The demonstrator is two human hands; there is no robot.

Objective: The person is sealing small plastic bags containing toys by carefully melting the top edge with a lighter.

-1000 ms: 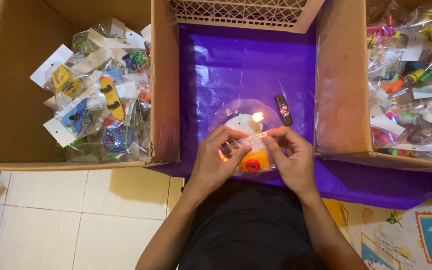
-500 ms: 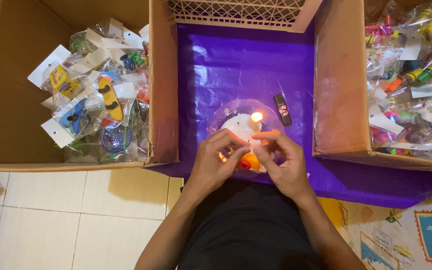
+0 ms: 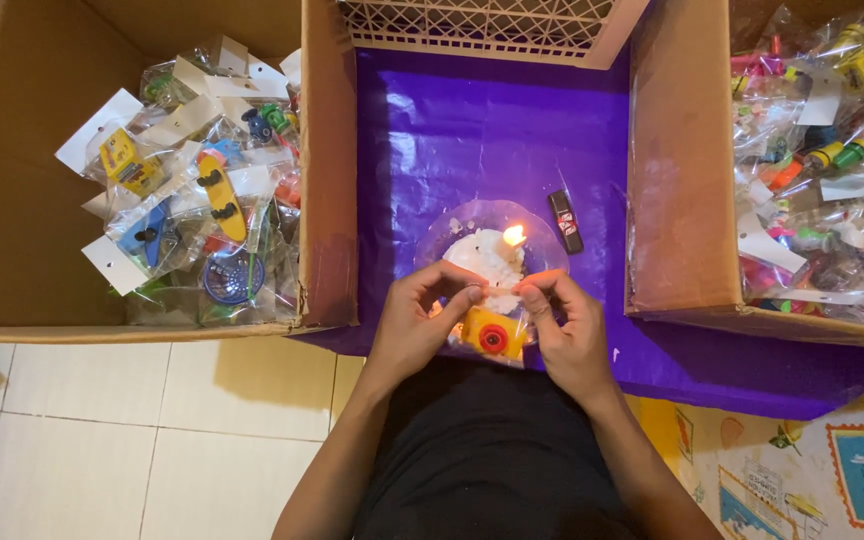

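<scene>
Beside a lit candle stub [image 3: 513, 238] on a purple plastic sheet [image 3: 472, 130], the left hand [image 3: 414, 325] and right hand [image 3: 564, 330] pinch the top edge of a clear bag holding a yellow toy with a red wheel [image 3: 492, 335], just below the flame; a black lighter [image 3: 565, 221] lies right of the candle.

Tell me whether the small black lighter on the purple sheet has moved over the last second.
No. The small black lighter lies in the same spot on the purple sheet, just right of the lit candle and left of the right cardboard box wall.
</scene>
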